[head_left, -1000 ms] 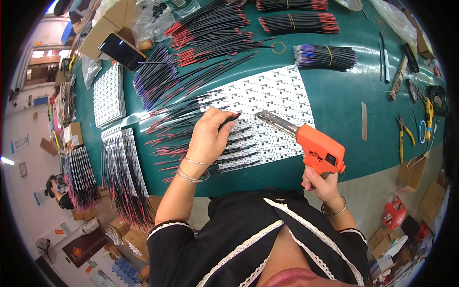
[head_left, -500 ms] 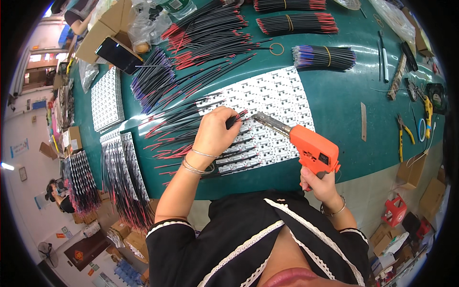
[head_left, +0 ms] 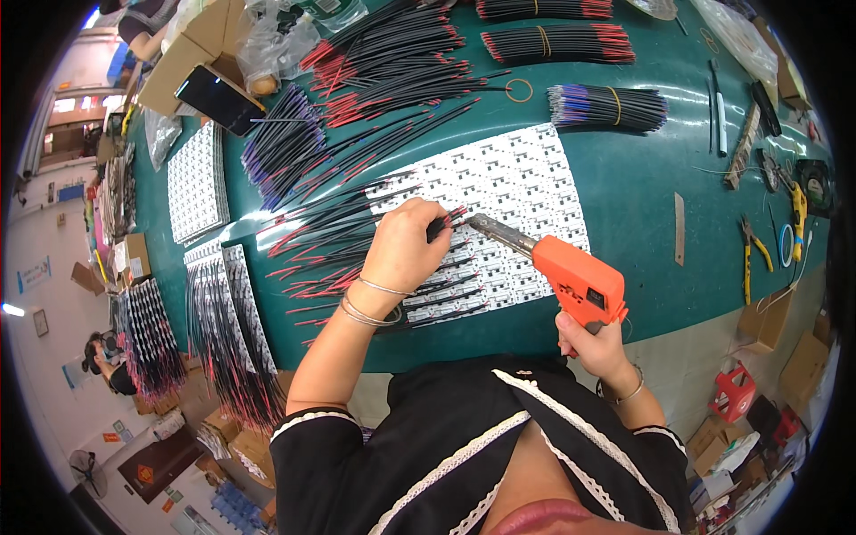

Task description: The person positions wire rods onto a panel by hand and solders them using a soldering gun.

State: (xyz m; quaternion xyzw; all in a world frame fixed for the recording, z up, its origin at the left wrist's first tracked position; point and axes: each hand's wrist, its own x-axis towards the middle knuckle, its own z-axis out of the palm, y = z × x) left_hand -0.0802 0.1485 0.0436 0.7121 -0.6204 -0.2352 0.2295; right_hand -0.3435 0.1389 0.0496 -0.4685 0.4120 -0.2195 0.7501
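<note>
Both hands busy: right hand (head_left: 592, 344), fingers wrapped around the grip of an orange soldering gun (head_left: 578, 275); left hand (head_left: 406, 241), fingers pinching black wires (head_left: 438, 228) just beside the gun's tip, over a white circuit panel (head_left: 528, 189) on the green desk (head_left: 629, 201); wire rows (head_left: 343, 234) already along the panel's left part, joints too small to judge, right part bare of wires; farther off, loose wires (head_left: 397, 55) and banded bundles (head_left: 562, 43), seemingly unused

Left hand (head_left: 403, 241) pinches black, red-tipped wires (head_left: 457, 215) over a white circuit-board sheet (head_left: 522, 174) | right hand (head_left: 596, 346) grips an orange soldering gun (head_left: 575, 272), its tip just beside the wires | banded wire bundles (head_left: 560, 43) lie on the green desk (head_left: 629, 192)
</note>
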